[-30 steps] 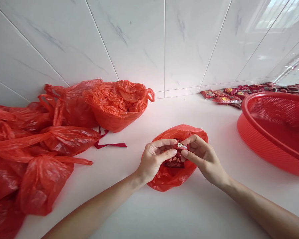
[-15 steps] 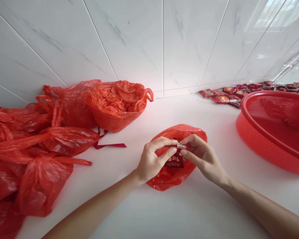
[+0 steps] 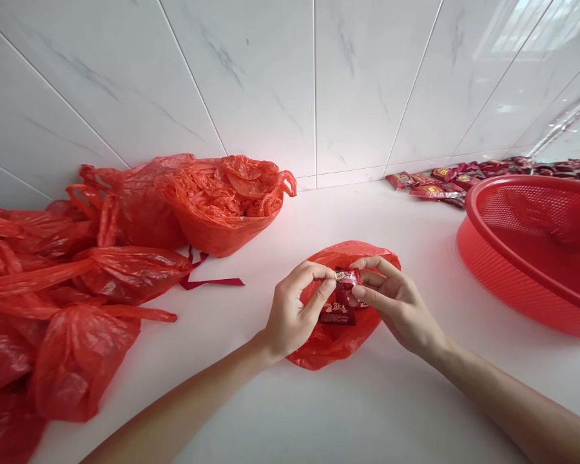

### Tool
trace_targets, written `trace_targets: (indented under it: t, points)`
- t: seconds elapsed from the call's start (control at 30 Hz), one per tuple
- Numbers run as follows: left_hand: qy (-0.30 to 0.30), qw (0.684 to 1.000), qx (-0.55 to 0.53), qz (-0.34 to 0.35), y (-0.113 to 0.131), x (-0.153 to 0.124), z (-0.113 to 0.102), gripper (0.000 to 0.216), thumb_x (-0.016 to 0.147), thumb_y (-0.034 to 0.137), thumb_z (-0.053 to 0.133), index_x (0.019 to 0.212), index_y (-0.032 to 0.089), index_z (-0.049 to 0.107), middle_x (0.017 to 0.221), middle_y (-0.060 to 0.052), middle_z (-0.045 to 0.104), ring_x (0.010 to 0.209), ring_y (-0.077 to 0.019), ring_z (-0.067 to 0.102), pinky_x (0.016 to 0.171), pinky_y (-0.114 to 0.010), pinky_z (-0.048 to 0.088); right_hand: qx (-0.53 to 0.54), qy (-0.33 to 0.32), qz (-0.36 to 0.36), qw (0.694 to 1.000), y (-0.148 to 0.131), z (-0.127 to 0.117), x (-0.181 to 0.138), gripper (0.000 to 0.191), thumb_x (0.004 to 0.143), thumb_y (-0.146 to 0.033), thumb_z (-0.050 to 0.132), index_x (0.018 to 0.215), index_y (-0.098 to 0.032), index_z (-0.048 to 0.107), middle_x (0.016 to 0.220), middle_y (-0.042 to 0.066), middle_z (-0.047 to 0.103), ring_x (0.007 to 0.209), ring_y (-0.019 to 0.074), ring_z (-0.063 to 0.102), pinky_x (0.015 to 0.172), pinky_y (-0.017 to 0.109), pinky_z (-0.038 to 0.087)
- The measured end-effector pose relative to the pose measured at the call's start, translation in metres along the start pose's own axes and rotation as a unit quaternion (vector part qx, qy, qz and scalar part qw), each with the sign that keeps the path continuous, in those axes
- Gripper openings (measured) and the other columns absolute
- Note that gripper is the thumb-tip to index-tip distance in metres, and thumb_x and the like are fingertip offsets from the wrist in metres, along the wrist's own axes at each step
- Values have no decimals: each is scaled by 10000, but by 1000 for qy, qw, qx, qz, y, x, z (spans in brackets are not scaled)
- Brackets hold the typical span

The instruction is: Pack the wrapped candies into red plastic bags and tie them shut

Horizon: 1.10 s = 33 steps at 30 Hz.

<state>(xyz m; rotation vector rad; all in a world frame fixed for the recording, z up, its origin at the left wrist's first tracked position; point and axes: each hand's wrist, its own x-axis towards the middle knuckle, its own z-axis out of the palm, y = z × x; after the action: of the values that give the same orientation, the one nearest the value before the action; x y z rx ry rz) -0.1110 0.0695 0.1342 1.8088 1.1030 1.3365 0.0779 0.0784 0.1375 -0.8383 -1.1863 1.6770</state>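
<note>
My left hand point(image 3: 297, 299) is closed, thumb and index finger pinching the left end of a small red wrapped candy point(image 3: 348, 277) with white print. Around the candy's right end, my right hand point(image 3: 399, 299) has its thumb and index finger spread apart; whether its other fingers touch the wrapper I cannot tell. Both hands are over an open red plastic bag point(image 3: 333, 351) on the white surface. Inside that bag lies a dark red packet point(image 3: 337, 314) with gold lettering, partly covered by the candy.
Several tied red plastic bags point(image 3: 82, 361) are heaped at the left. Behind them stands an open bag point(image 3: 222, 225) stuffed with crumpled red plastic, with a dark red ribbon point(image 3: 215, 282) beside it. To the right are a red mesh basket point(image 3: 502, 270) and several red packets point(image 3: 432, 191) along the tiled wall.
My right thumb and index finger have parted and uncovered more of the candy. The candy, pinched in my left hand, has shifted slightly left.
</note>
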Motion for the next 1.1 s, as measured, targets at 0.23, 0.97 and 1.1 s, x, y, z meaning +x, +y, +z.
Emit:
trace_targets:
  t: [0.23,0.97,1.1]
  points:
    - [10,1000,17,9,-2,-1,0,132,983,258,546,910,208,644,902,-33,679,872,-175,648,831,-306,523,0,5,13,1000,-1,-2,2,265,816,-344,788,998,-245,623,874,10,664,772,152,615,745,305,527]
    - [28,999,21,39,-2,-6,4,94,963,195,572,925,207,657,905,-33,686,882,-176,655,819,-300,534,-46,57,-64,995,1,3,-3,189,844,-331,764,998,-254,685,769,-9,621,702,138,585,665,278,531]
    - [29,996,50,75,-1,-5,4,100,960,157,565,931,198,651,884,-26,680,853,-158,653,792,-281,537,-83,79,-77,990,-1,5,-4,178,835,-352,770,932,-213,714,863,39,703,712,151,639,682,297,582]
